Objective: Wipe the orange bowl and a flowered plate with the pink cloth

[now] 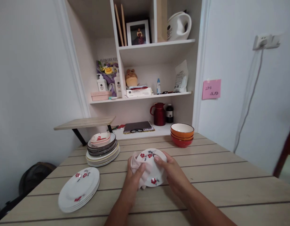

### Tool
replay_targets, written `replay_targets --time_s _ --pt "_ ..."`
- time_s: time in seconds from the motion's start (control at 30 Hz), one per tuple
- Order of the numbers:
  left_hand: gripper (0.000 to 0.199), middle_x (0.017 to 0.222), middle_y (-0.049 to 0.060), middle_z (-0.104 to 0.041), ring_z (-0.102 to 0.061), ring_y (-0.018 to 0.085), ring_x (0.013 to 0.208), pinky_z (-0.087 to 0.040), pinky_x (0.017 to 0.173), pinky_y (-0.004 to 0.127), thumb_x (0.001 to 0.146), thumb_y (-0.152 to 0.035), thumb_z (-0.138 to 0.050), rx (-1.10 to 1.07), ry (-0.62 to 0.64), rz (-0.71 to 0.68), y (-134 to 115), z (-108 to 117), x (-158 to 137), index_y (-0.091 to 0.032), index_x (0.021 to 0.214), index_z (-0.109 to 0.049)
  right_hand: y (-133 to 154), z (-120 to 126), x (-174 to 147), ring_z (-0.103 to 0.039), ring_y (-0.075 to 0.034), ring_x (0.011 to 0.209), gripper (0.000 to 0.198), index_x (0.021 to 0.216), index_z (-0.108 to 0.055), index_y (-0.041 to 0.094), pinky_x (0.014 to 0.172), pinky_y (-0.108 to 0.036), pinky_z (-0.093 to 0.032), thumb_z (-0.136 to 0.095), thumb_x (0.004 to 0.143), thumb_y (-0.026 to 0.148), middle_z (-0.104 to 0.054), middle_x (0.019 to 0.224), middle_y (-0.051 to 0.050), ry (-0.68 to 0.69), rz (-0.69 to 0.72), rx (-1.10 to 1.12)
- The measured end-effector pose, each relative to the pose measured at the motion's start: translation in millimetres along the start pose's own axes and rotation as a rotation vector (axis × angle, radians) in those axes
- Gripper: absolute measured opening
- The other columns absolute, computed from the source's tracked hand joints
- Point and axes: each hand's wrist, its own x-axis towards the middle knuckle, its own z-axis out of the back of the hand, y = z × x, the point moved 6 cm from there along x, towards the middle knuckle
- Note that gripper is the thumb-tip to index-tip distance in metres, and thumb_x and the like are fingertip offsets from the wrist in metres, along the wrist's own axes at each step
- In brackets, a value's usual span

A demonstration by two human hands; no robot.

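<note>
Between my hands, above the wooden table, is a small white plate with red flowers and grey leaves, tilted toward me. My right hand grips its right edge, thumb on the face and fingers behind. A pale pink cloth is bunched in my left hand, which presses it over the plate's left edge with the thumb in front. At the lower left lies a stack of matching flowered plates. Behind it stands a taller stack of plates, with dark-rimmed ones and small pink dishes on top.
Stacked orange and red bowls stand at the table's back right. A small raised wooden shelf juts over the back left. Beyond the table, a white shelf unit holds a red jug, a dark bottle and a laptop-like slab.
</note>
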Motion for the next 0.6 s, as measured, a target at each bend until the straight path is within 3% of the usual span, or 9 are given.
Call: replay_targets --time_s 0.1,0.3,0.47,0.6 --pt "0.084 0.127 0.01 -0.074 -0.073 0.026 0.108 -0.058 0.09 0.031 0.069 -0.037 -0.089 -0.064 -0.025 0.011 1 2 1 -0.026 0.143 -0.051 -11 2 1 -0.072 -0.025 0.074 0.052 0.106 -0.073 0.018 0.07 -0.034 -0.055 -0.094 0.065 0.042 -0.081 0.09 -0.008 -0.055 -0.039 0.095" --pt "0.086 0.115 0.006 -0.078 -0.074 0.025 0.096 -0.057 0.074 0.028 0.062 -0.019 -0.076 -0.053 -0.04 0.044 5 7 4 -0.027 0.144 -0.052 -19 1 3 -0.074 -0.026 0.078 0.052 0.11 -0.073 0.017 0.07 -0.034 -0.055 -0.093 0.068 0.04 -0.082 0.092 -0.009 -0.02 -0.06 0.141" --pt "0.079 0.115 0.009 -0.08 -0.074 0.028 0.102 -0.058 0.08 0.031 0.06 -0.023 -0.081 -0.088 -0.023 0.091 6 7 5 -0.021 0.137 -0.065 -16 1 2 -0.074 -0.026 0.078 0.05 0.109 -0.073 0.018 0.07 -0.035 -0.055 -0.092 0.068 0.041 -0.081 0.093 -0.009 -0.035 -0.058 0.13" --pt "0.072 0.103 0.01 -0.081 -0.076 0.027 0.09 -0.058 0.073 0.03 0.061 -0.033 -0.089 -0.069 0.033 0.112 8 5 4 -0.017 0.129 -0.07 -12 2 0 -0.073 -0.025 0.076 0.048 0.107 -0.074 0.019 0.069 -0.034 -0.054 -0.092 0.068 0.041 -0.081 0.093 -0.009 -0.066 -0.036 0.11"
